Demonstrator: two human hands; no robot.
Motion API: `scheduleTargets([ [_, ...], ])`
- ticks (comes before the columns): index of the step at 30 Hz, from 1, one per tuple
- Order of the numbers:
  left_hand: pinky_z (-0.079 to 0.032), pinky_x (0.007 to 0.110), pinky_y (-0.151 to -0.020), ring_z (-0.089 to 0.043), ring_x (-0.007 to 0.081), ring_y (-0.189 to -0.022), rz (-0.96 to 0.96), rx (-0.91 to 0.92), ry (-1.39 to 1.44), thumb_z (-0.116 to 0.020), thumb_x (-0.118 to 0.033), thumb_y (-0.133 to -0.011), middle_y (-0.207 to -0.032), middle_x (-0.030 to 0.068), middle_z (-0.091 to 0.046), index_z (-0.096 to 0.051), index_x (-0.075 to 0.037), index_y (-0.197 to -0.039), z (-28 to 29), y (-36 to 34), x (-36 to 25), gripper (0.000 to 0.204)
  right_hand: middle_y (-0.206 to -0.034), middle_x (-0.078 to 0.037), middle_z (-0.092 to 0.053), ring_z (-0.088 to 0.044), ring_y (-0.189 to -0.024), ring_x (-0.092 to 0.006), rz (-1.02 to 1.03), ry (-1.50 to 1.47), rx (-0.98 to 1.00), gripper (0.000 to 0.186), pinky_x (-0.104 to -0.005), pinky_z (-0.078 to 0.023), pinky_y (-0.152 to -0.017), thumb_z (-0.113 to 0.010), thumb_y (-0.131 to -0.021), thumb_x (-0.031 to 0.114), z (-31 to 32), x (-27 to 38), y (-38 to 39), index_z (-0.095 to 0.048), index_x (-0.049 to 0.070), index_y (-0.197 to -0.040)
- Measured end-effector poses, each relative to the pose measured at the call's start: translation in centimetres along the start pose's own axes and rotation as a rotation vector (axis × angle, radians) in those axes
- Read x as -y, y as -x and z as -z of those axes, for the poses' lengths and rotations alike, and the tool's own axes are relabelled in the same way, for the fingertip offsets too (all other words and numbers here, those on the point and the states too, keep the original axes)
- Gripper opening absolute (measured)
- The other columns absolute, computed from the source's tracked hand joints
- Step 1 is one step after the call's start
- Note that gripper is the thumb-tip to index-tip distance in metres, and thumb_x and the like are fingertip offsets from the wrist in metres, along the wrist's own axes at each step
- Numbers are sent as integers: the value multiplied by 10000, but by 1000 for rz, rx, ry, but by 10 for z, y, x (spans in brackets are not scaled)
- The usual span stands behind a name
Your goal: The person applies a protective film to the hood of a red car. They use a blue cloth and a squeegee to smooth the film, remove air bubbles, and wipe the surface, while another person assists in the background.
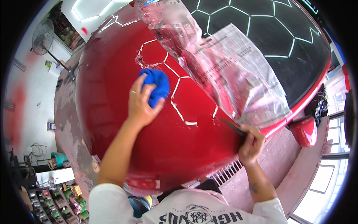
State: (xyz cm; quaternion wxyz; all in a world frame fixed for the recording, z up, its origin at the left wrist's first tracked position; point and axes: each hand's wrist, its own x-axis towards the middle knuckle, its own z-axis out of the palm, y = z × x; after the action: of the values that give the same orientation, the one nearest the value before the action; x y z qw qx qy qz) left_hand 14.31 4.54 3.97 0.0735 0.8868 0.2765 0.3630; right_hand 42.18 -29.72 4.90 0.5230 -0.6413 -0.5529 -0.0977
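Pins one blue cloth [158,85] to the glossy red car panel [171,145], clamped in the fingers of the left hand [141,104] — grips one blurred dark tool [234,127] in the right hand [251,145], with fingers closed round it. Works beside crumpled, printed newspaper [238,67] bordering dark glass [307,65]. Has one pedestal fan [43,36] far left, one red wing mirror [305,132] right — wears a black-lettered white T-shirt [112,205].
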Motion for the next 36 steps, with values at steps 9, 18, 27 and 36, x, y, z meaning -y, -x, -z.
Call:
scheduleTargets([
  [9, -428, 629, -1198, -524, 507, -1474, 73, -43, -8, -949, -454, -836, -1651, 306, -470, -654, -146, -1375, -40, 48, -245, 688, -1099, -74, -746, -695, -831, -120, -761, -868, -255, 398, -271, -555, -713, -722, -1131, 120, 72, 21, -68, -464, 50, -1425],
  [18, -482, 613, -1157, -591, 523, -1376, 273, -116, -120, -908, -332, -872, -1529, 286, -578, -649, -129, -1298, -20, 79, -201, 539, -1046, -88, -748, -700, -882, -122, -670, -833, 130, 291, -302, -595, -809, -664, -990, -117, 115, -21, -36, -509, 118, -918],
  [27, -499, 633, -1149, -571, 516, -1408, 611, -160, -297, -848, -456, -964, -1582, 261, -542, -626, -144, -1374, 19, 120, -112, 561, -1655, -229, -560, -549, -1549, -406, 36, -3, 625, 616, -562, -501, -1222, -555, -984, -84, 80, 37, -33, -549, 110, -1569],
  [36, -462, 624, -1199, -537, 482, -1467, 672, -151, -263, -837, -482, -970, -1647, 217, -500, -615, -166, -1450, 24, 121, -114, 616, -1775, -247, -425, -396, -1666, -388, 271, 723, 758, 618, -667, -343, -1302, -551, -1162, 361, 52, 67, 36, -468, 54, -1692],
])
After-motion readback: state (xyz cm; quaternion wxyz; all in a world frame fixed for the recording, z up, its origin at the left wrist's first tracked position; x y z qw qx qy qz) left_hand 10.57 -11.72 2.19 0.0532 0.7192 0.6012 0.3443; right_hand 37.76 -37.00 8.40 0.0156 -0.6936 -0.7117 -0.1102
